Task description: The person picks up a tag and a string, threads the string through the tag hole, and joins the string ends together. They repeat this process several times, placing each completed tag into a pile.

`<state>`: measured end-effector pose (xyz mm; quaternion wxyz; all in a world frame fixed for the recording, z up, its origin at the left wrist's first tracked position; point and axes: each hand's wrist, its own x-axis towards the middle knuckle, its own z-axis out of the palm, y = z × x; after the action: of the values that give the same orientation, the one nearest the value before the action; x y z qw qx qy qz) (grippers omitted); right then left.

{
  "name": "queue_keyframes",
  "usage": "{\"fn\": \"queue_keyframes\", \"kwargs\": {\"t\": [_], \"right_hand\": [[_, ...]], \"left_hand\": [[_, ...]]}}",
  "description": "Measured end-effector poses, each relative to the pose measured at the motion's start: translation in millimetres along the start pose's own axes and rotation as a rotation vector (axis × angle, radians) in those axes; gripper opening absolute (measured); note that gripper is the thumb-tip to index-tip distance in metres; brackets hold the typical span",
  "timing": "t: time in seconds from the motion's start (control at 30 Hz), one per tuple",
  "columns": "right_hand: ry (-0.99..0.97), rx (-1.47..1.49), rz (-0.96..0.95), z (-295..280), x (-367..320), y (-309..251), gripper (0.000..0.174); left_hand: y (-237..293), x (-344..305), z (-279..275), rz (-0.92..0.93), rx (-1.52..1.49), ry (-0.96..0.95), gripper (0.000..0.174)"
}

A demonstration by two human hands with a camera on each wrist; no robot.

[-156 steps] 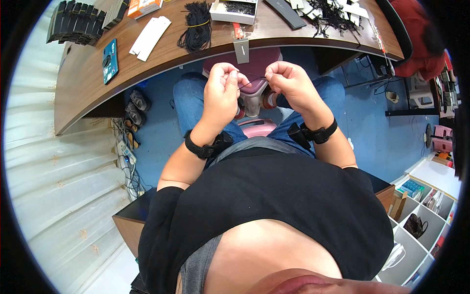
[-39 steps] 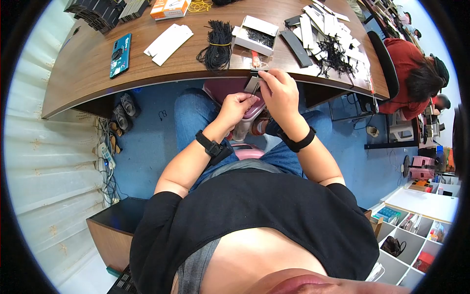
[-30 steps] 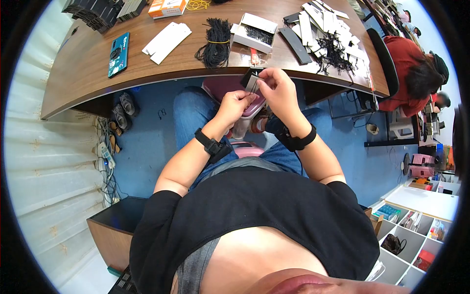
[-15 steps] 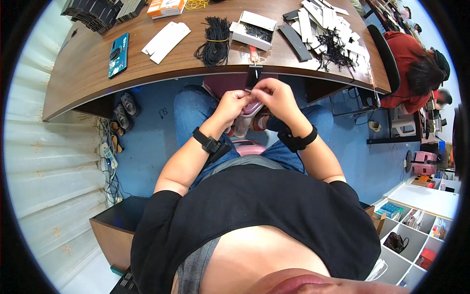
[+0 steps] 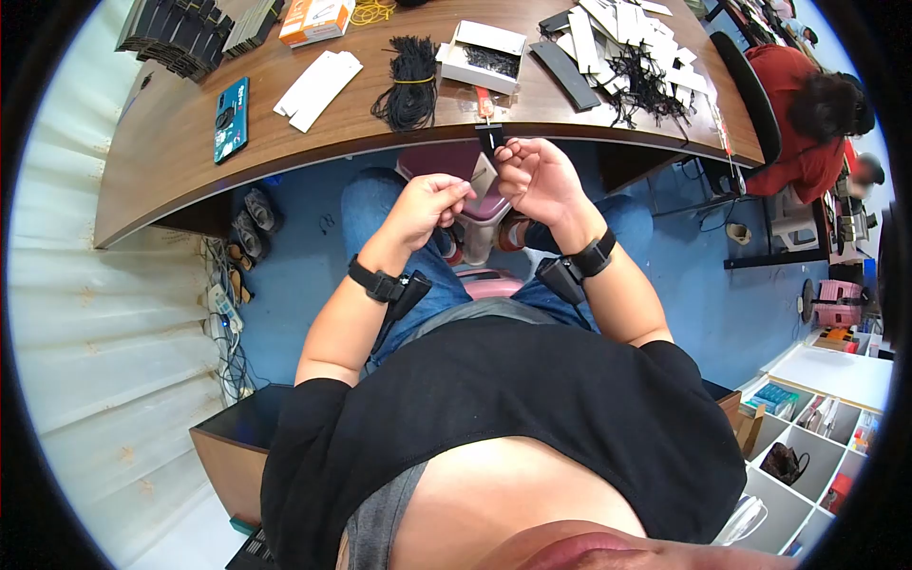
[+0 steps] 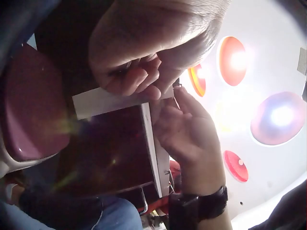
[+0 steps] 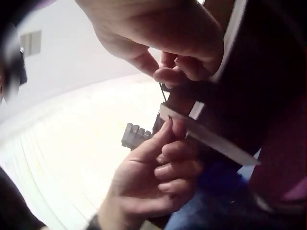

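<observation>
Below the desk (image 5: pixel 161 142) edge, above the lap: pinching a pale tag (image 5: pixel 483 176) by its lower end between thumb and curled fingers of the left hand (image 5: pixel 423 201); shown from the left wrist as a white strip clamped under those fingertips. Nipping a thin black string (image 7: pixel 163 92) just at the tag's upper end with thumb and forefinger of the right hand (image 5: pixel 537 180), remaining fingers loosely bent; too fine to make out from the head view.

Against half a second back: drawn apart from a tight huddle, knuckles no longer touching, a small gap opened with the tag tilted across it; against a second back: lowered a little from the desk edge toward the lap.

Judging from that: probably past the close fiddling at the tag's hole and on to drawing the string through; cannot tell whether a loop or knot sits there yet, hidden behind fingertips.

Up on the desk, well apart from both hands: a bundle of black strings (image 5: pixel 407 76) bound with a yellow band; a white box (image 5: pixel 480 45) beside it; a heap of tags (image 5: pixel 636 57) tangled with strings further right; white cards (image 5: pixel 318 78) and a blue phone (image 5: pixel 229 119) to the left; lying at the very edge, just above the right fingertips, a black tag (image 5: pixel 490 138).
</observation>
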<state>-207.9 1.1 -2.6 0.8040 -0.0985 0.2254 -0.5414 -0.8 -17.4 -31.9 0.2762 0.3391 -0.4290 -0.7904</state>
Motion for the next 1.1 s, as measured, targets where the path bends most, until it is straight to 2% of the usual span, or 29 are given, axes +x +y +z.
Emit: {"fn": "queue_keyframes", "kwargs": {"t": [0.03,0.07,0.17,0.2,0.3,0.33,0.43,0.47,0.53,0.67,0.73,0.77,0.83,0.87,0.9,0.97,1.0,1.03,1.1], "right_hand": [[-0.044,0.177,0.104,1.3,-1.9,-1.5,0.014],[-0.072,0.208,0.083,-2.0,-2.8,0.0,0.014],[-0.118,-0.011,0.087,-6.1,-9.6,2.4,0.024],[-0.148,-0.249,-0.004,-3.1,-12.8,6.7,0.034],[-0.056,-1.006,-0.106,19.5,-28.5,14.0,0.038],[-0.093,-1.178,-0.213,32.8,-33.8,18.8,0.04],[-0.086,-1.842,-0.804,19.9,-26.3,34.6,0.04],[-0.044,-1.908,-0.814,16.8,-26.7,35.9,0.036],[0.04,-2.04,-0.833,14.1,-27.8,37.4,0.029],[0.101,-2.102,-0.875,14.5,-28.6,37.6,0.018],[0.099,-2.09,-0.867,16.2,-30.1,33.7,0.016],[0.096,-1.941,-0.796,15.8,-30.0,31.0,0.015],[0.09,-1.644,-0.655,18.9,-30.4,23.3,0.011],[0.123,-1.42,-0.396,26.0,-35.8,17.0,0.015],[0.074,-1.291,-0.273,29.2,-36.8,9.9,0.018],[0.009,-1.068,-0.25,33.3,-38.3,4.5,0.017],[0.001,-0.999,-0.189,33.8,-39.8,0.0,0.017],[-0.006,-1.018,-0.197,35.7,-40.8,-2.7,0.017],[-0.013,-1.053,-0.216,37.4,-43.5,-6.8,0.016]], "left_hand": [[3.1,-3.7,-1.9,-0.005,-0.008,0.001,0.019],[6.7,-7.6,-4.5,-0.017,-0.042,-0.012,0.021],[12.5,-14.3,-5.5,-0.005,-0.103,0.068,0.022],[15.2,-15.3,-6.7,-0.002,-0.122,0.041,0.021],[15.6,-16.0,10.5,0.001,-0.127,0.145,0.019],[12.1,-15.3,12.4,-0.007,-0.171,0.091,0.02],[10.2,-15.5,31.1,-0.155,-0.431,0.063,0.021],[-1.7,-9.5,18.6,-0.196,-0.497,-0.022,0.022],[-4.8,-8.9,20.6,-0.204,-0.498,-0.022,0.022],[-4.4,-10.2,27.5,-0.152,-0.361,0.041,0.021],[3.3,-13.0,30.0,-0.113,-0.223,-0.007,0.019],[5.4,-14.5,30.2,-0.095,-0.155,-0.032,0.018],[-2.8,-8.2,15.0,0.233,0.276,0.075,0.016],[-7.8,-5.6,8.2,0.397,0.491,0.128,0.015],[-2.9,-8.0,16.8,0.477,0.719,0.212,0.028],[-1.5,-3.7,25.6,0.504,0.515,0.012,0.045],[-3.5,-1.4,25.4,0.354,0.384,-0.149,0.051],[-6.3,-3.1,27.2,0.226,0.298,-0.212,0.047],[-4.8,-6.0,34.3,0.184,0.23,-0.268,0.041]]}}
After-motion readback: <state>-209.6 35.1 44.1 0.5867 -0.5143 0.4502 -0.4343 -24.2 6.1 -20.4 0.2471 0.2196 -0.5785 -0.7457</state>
